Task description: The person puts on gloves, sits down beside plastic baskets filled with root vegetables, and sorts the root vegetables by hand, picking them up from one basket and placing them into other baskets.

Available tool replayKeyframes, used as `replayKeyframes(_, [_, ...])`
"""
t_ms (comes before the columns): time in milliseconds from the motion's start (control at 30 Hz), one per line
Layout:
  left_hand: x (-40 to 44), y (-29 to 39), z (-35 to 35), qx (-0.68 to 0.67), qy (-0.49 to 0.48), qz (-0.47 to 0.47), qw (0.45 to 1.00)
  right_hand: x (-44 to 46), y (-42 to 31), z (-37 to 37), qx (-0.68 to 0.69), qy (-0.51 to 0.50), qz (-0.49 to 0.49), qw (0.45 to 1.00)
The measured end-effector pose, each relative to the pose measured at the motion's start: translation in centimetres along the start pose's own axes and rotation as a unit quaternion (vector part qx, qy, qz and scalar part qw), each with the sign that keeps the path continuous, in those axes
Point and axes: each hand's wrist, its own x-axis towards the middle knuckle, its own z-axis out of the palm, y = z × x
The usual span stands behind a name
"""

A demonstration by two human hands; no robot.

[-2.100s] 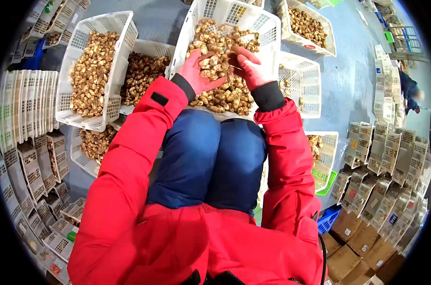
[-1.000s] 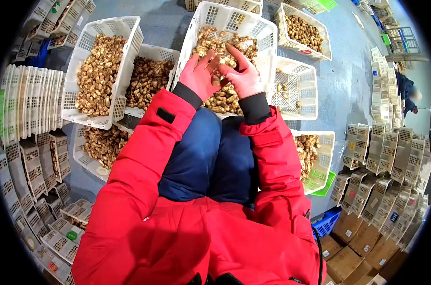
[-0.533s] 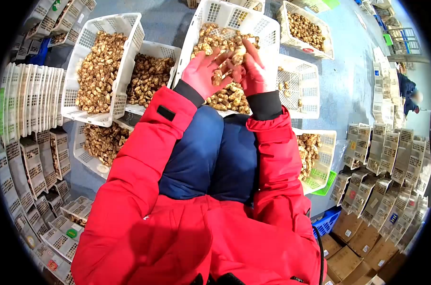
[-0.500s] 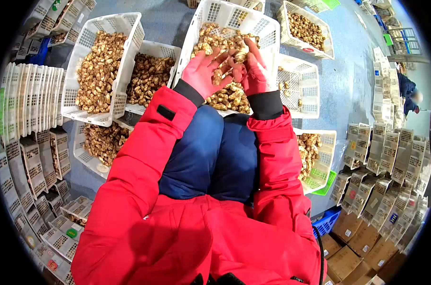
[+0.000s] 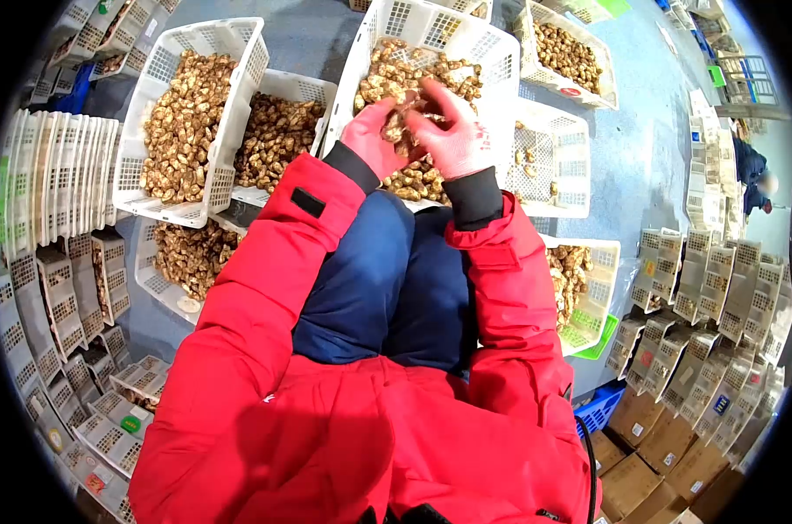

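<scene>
Both gloved hands are over the near part of a white perforated crate (image 5: pixel 499 65), among lumpy brown-and-cream pieces (image 5: pixel 413 182) that look like small tubers or mushrooms; the exact kind is unclear. My left hand (image 5: pixel 372 142), in a pinkish glove, curls around brown lumpy pieces (image 5: pixel 396 131) at its fingertips. Close beside it, my right hand (image 5: pixel 455 140) is closed, fingers bent down over the same small cluster. Its fingers partly hide what it grips, and the hands nearly touch. More pieces lie heaped at the crate's far end.
Filled crates (image 5: pixel 182 131) stand at my left, with another crate (image 5: pixel 566 61) at the far right. A nearly bare crate (image 5: pixel 557 166) holds a few pieces. Stacked crates (image 5: pixel 64 179) line the left side; cardboard boxes (image 5: pixel 632 485) are lower right. A person (image 5: pixel 752 175) is far off right.
My right hand has turned and come down leftward, its fingers now folded over the pieces beside my left hand. The pale piece it held up is no longer plainly visible.
</scene>
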Motion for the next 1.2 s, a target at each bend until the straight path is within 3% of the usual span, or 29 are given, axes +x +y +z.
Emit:
replayKeyframes(67, [0.2,-0.3,-0.5,-0.014,0.063,-0.002,0.998,1.2,0.7,-0.8,-0.130,0.032,-0.053,0.990])
replayKeyframes(100, [0.2,-0.2,-0.8,-0.012,0.046,-0.033,0.998,1.9,2.7,-1.0,-0.136,0.025,-0.086,0.987])
replayKeyframes(200, [0.7,-0.4,-2.2,0.056,-0.030,-0.083,0.995,2.5,1.9,-1.1,0.063,-0.129,0.099,0.985])
replayKeyframes(233, [0.4,-0.3,-1.7,0.060,-0.020,-0.087,0.994,2.6,1.9,-1.4,0.115,-0.133,0.118,0.977])
replayKeyframes(333, [-0.4,0.3,0.4,0.050,-0.007,-0.078,0.996,3.0,4.2,-2.1,0.299,-0.049,0.077,0.950])
replayKeyframes(433, [0.4,0.0,-0.3,-0.033,-0.014,-0.046,0.998,2.6,5.3,-3.2,0.482,-0.054,0.060,0.873])
replayKeyframes(467, [0.8,0.3,-0.8,-0.072,-0.077,-0.034,0.994,2.3,4.9,-3.2,0.505,-0.049,0.050,0.860])
replayKeyframes(533, [0.8,0.3,-1.0,-0.084,-0.021,0.016,0.996,2.1,4.6,-3.3,0.491,-0.057,0.053,0.867])
replayKeyframes(733, [0.5,0.5,-1.3,-0.146,0.002,0.070,0.987,2.7,7.5,-4.7,0.468,0.000,0.100,0.878])
replayKeyframes(800, [-0.4,0.6,-0.5,-0.133,0.017,0.085,0.987,4.5,6.9,-3.7,0.404,0.106,0.159,0.895])
replayKeyframes(867, [-0.3,0.6,-0.9,-0.125,-0.017,0.108,0.986,6.4,2.9,-1.3,0.320,-0.011,0.033,0.947])
replayKeyframes(933, [-0.9,0.9,-1.2,-0.124,-0.036,0.120,0.984,5.6,-5.3,2.7,0.352,-0.084,-0.034,0.931])
replayKeyframes(1000, [-1.8,1.4,-0.7,-0.125,-0.049,0.147,0.980,6.1,-5.5,2.9,0.053,-0.052,-0.130,0.989])
replayKeyframes(1033, [-1.8,1.7,-1.0,-0.147,-0.060,0.159,0.974,5.9,-3.6,2.6,-0.039,-0.026,-0.089,0.995])
replayKeyframes(1067, [-1.9,1.6,-1.6,-0.171,-0.069,0.171,0.968,4.1,-3.6,3.1,0.016,-0.030,-0.015,0.999])
replayKeyframes(1100, [-1.9,1.5,-2.2,-0.162,-0.098,0.192,0.963,2.7,-3.0,3.4,-0.101,-0.052,0.008,0.993])
replayKeyframes(1133, [-1.7,1.1,-2.8,-0.046,-0.088,0.262,0.960,1.7,-2.0,3.8,-0.217,-0.070,0.033,0.973])
replayKeyframes(1200, [-1.3,0.4,-3.1,0.185,-0.069,0.383,0.902,0.6,0.2,5.3,-0.299,-0.036,-0.064,0.951])
